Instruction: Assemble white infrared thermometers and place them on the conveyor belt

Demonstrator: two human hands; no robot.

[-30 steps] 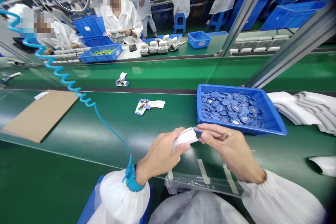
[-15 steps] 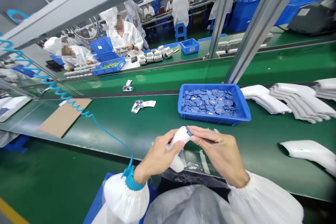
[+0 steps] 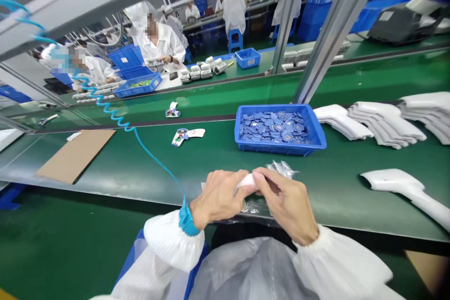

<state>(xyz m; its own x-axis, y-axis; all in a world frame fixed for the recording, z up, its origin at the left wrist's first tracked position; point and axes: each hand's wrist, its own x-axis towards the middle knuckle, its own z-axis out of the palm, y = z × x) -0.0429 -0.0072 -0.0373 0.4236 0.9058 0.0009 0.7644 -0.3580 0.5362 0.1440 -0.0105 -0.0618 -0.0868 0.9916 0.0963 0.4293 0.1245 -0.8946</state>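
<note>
My left hand is wrapped around a white plastic shell, mostly covered by the fingers. At the shell's right end my right hand pinches with thumb and fingertips; whether a blue piece is under them is hidden. Just beyond the hands lies crumpled clear plastic film. Behind it stands a blue bin full of round blue circuit boards. A loose white curved shell rests to the right. Two white handle pieces with boards and wires, a nearer one and a farther one, lie at the left.
Stacks of white shells stand right of the bin. A cardboard sheet lies on the left of the green bench. A coiled blue cord runs to my left wristband. Metal posts rise behind; co-workers sit across the line.
My left hand has turned over the white shell, hiding more of it. The blue piece seen at my right fingertips no longer shows. The view has shifted slightly.
</note>
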